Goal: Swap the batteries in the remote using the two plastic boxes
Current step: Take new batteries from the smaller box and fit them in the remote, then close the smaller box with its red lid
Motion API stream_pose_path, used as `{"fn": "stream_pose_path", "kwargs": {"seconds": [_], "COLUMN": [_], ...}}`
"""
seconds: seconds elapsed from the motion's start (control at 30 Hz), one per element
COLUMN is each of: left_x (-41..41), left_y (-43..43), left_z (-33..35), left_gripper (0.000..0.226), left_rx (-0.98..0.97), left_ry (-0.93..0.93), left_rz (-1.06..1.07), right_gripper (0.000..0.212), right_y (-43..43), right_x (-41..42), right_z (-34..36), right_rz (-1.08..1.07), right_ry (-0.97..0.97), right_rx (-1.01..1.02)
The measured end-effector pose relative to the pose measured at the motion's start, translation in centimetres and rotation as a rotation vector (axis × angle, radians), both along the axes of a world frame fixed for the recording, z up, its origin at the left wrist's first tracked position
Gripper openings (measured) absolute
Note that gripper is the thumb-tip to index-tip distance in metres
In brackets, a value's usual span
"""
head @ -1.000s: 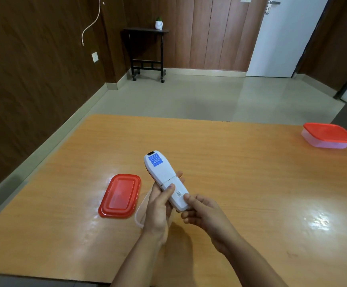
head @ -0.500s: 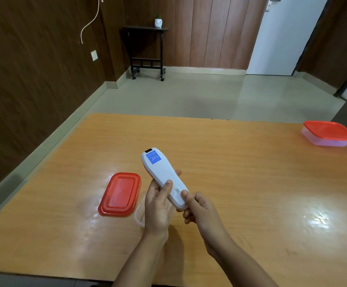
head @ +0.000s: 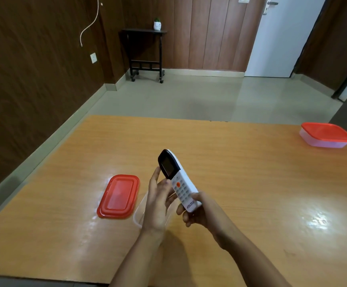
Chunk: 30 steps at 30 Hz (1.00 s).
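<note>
The right hand (head: 201, 212) grips the lower end of a long white plastic remote (head: 184, 190) with a black display head. Its fingers curl under the remote and its thumb lies on the keypad just above the printed brand name. The remote is held above the table, tilted up and away from the person, with the button side facing the camera (an orange button shows near the top of the keypad).

The left hand (head: 158, 201) is just beside it, open and relaxed, its fingers nearly straight and its fingertips against the remote's left edge by the display. Below that hand, and partly hidden behind it, a clear, lidless rectangular plastic box (head: 140, 212) sits on the glossy orange wooden table (head: 251, 183); its contents cannot be made out. Just left of that box a red rectangular plastic lid (head: 117, 196) lies flat on the table.

Well apart, at the far right corner, stands 1 more clear plastic box closed with a red lid (head: 324, 143). Beyond the table are a pale tiled floor, a dark wooden side table (head: 145, 48) carrying a small white pot (head: 157, 25), a white door (head: 276, 38) and a wall socket (head: 93, 58) on the brown panelling.
</note>
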<state>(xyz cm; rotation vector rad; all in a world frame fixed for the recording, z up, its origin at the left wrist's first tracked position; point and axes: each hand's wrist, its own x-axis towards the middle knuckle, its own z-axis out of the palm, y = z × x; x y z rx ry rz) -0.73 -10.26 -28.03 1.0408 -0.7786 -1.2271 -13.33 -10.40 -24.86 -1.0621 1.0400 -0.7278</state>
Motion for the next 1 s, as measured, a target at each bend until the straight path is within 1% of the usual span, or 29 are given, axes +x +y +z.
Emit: {"fn": "stream_pose_path", "kwargs": {"seconds": [0.07, 0.17, 0.27, 0.3, 0.33, 0.4, 0.47, 0.53, 0.63, 0.73, 0.8, 0.87, 0.93, 1.0], "left_x": [0.0, -0.2, -0.3, -0.3, -0.3, -0.3, 0.1, 1.0, 3.4, 6.3, 8.0, 9.3, 10.1, 10.5], "left_y": [0.1, -0.1, -0.2, -0.2, -0.3, -0.3, -0.2, -0.2, -0.3, -0.4, -0.2, 0.1, 0.6, 0.9], "left_z": [0.2, -0.4, -1.0, -1.2, -1.3, -1.3, -1.0, -0.7, -0.4, -0.9, -1.4, -2.2, -2.8, -2.9], "left_gripper": [0.055, 0.065, 0.068, 0.068, 0.067, 0.061, 0.050, 0.046, 0.041, 0.040, 0.043, 0.044, 0.045, 0.049], "left_rx": [-0.011, -0.016, -0.028, -0.030, -0.026, -0.028, -0.061, -0.098, -0.081, 0.064, 0.204, 0.360, 0.477, 0.515], "left_ry": [0.012, -0.041, -0.155, -0.174, -0.180, -0.203, -0.301, -0.456, -0.713, -0.944, -1.114, -1.282, -1.387, -1.434], "left_rz": [0.042, 0.121, 0.172, 0.174, 0.170, 0.152, 0.168, 0.238, 0.388, 0.448, 0.389, 0.267, 0.151, 0.109], "right_gripper": [0.028, 0.032, 0.056, 0.058, 0.056, 0.047, 0.043, 0.051, 0.057, 0.055, 0.055, 0.058, 0.071, 0.084], "right_y": [0.0, 0.4, 0.6, 0.6, 0.5, 0.3, -0.2, -0.9, -1.5, -1.5, -1.3, -1.1, -1.2, -1.2], "right_x": [-0.3, -0.3, -0.2, -0.2, -0.1, -0.2, -0.5, -1.1, -2.1, -2.4, -2.3, -2.3, -2.4, -2.5], "right_z": [-0.4, -1.3, -2.3, -2.4, -2.5, -2.7, -2.9, -3.3, -3.9, -4.4, -4.6, -4.7, -4.6, -4.3], "right_rz": [0.024, 0.062, 0.044, 0.022, 0.000, -0.043, -0.080, -0.088, 0.013, 0.095, 0.117, 0.123, 0.124, 0.133], "right_ry": [0.078, 0.219, 0.521, 0.583, 0.597, 0.575, 0.624, 0.790, 1.057, 1.160, 1.179, 1.202, 1.215, 1.204], "right_rx": [-0.064, -0.259, -0.517, -0.569, -0.589, -0.575, -0.578, -0.592, -0.509, -0.462, -0.444, -0.448, -0.453, -0.460]}}
